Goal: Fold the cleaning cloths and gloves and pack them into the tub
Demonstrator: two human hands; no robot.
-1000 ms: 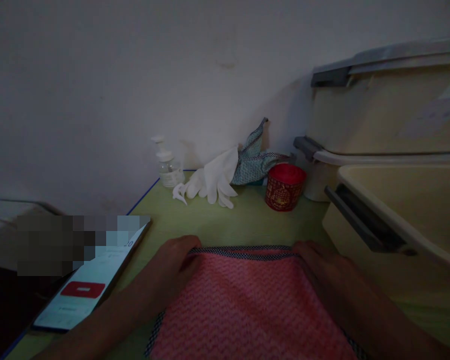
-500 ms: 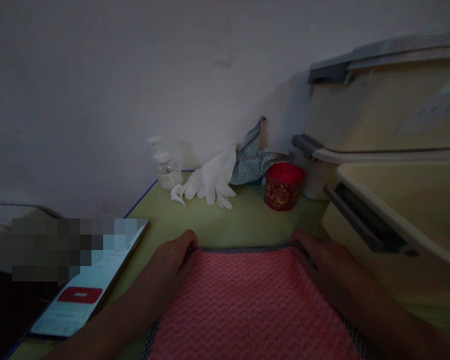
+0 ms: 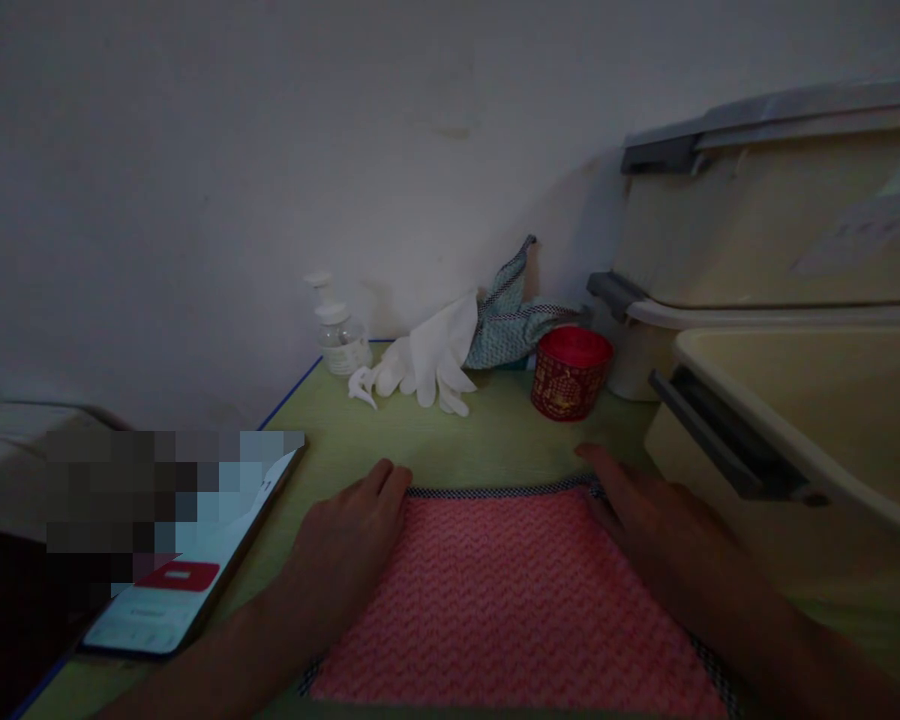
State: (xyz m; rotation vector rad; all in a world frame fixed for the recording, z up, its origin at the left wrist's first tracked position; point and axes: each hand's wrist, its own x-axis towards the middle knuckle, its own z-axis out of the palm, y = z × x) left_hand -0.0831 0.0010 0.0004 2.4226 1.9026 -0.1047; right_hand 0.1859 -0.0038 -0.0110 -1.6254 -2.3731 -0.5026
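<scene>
A pink textured cleaning cloth [image 3: 517,600] with a black-and-white checked border is spread out in front of me over the table. My left hand [image 3: 356,530] is closed at its far left corner, fingertips pressed together there. At the far right corner, my right hand [image 3: 637,515] holds the edge, the forefinger reaching a little past the border and the thumb lower down by the cloth. The rest of the right fingers are hidden. Both forearms come in from the bottom of the view.
A lit phone [image 3: 187,580] lies left, partly blurred out. Along the wall stand a clear pump bottle [image 3: 341,340], white gloves [image 3: 431,355], a blue-green cloth [image 3: 506,325] and a red gold-patterned cup [image 3: 572,375]. Beige storage boxes [image 3: 757,240] and an open bin [image 3: 720,540] fill the right.
The cloth has come down flatter, and its near edge now shows. My left fingers have drawn together at the corner; the right forefinger has stretched forward. The view has shifted slightly.
</scene>
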